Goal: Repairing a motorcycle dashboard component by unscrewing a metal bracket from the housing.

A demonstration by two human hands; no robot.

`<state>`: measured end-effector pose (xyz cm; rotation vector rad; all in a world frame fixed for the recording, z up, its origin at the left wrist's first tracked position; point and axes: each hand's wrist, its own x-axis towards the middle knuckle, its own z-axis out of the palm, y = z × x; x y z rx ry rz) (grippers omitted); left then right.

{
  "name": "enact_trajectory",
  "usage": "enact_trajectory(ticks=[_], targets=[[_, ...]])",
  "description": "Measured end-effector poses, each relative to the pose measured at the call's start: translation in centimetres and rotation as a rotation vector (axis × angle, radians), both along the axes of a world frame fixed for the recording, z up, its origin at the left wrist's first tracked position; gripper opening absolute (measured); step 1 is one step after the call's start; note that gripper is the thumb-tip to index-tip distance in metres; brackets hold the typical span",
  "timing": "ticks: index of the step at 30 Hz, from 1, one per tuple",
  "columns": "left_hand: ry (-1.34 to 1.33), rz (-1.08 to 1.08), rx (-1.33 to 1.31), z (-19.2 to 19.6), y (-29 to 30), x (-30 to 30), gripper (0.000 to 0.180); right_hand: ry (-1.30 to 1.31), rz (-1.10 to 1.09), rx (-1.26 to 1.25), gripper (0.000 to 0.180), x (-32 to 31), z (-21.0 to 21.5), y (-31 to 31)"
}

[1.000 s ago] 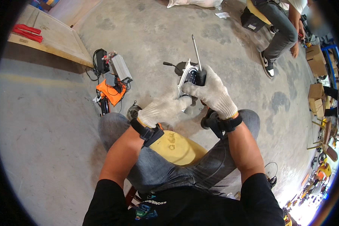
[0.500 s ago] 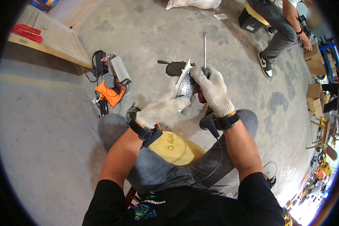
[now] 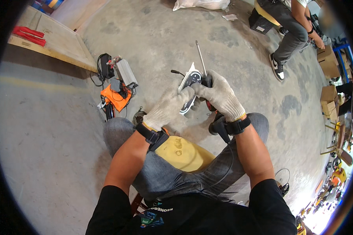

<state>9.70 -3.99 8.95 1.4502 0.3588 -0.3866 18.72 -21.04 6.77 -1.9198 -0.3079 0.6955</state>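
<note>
Head view: my gloved left hand (image 3: 169, 106) pinches light, rigid silver-black panel (image 3: 189, 91) by its edge, right hand (image 3: 219, 96) closed round screwdriver (image 3: 203, 66) handle

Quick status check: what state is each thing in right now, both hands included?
Left hand: gloved, gripping the silver panel.
Right hand: gloved, closed on the screwdriver.
Silver panel: held in the air, tilted.
Screwdriver: shaft pointing away, upward in view.
Yellow stool: between the knees.

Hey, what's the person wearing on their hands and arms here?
Both the left hand and right hand wear off-white knitted work gloves. Each wrist carries a black strap with a small black device; a thin black cable trails from the right one. Forearms bare, short black sleeves above.
</note>
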Motion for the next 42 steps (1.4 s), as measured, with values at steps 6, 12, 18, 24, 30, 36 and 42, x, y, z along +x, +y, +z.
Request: enact_trajectory(ticks=[6, 12, 18, 24, 30, 36, 42], targets=[[-0.026, -0.098, -0.048, -1.1, 0.0, 0.1, 0.033, 0.103, -0.145, 0.081, 0.040, -0.1, 0.9, 0.3], [-0.093, -0.168, -0.085, -1.8, 0.5, -0.3, 0.054, 0.116, -0.157, 0.070, 0.041, 0.0, 1.4, 0.3], [-0.079, -0.113, -0.060, -1.4, 0.2, -0.6, 0.046, 0.158, 0.051, 0.186, 0.037, 0.5, 0.3, -0.2], [-0.020, -0.235, 0.023, -0.1, 0.3, 0.1, 0.062, 0.058, -0.053, 0.080, 0.042, -0.5, 1.6, 0.5], [-0.023, -0.142, 0.060, -0.2, -0.4, -0.5, 0.046, 0.024, -0.175, -0.015, 0.046, -0.2, 1.7, 0.6], [0.005, -0.030, -0.013, -1.4, 0.4, 0.1, 0.036, 0.051, -0.124, 0.088, 0.041, 0.1, 1.4, 0.3], [-0.016, 0.021, -0.027, -1.1, 0.4, -0.1, 0.035, 0.045, -0.060, 0.151, 0.041, 0.2, 0.8, 0.1]])
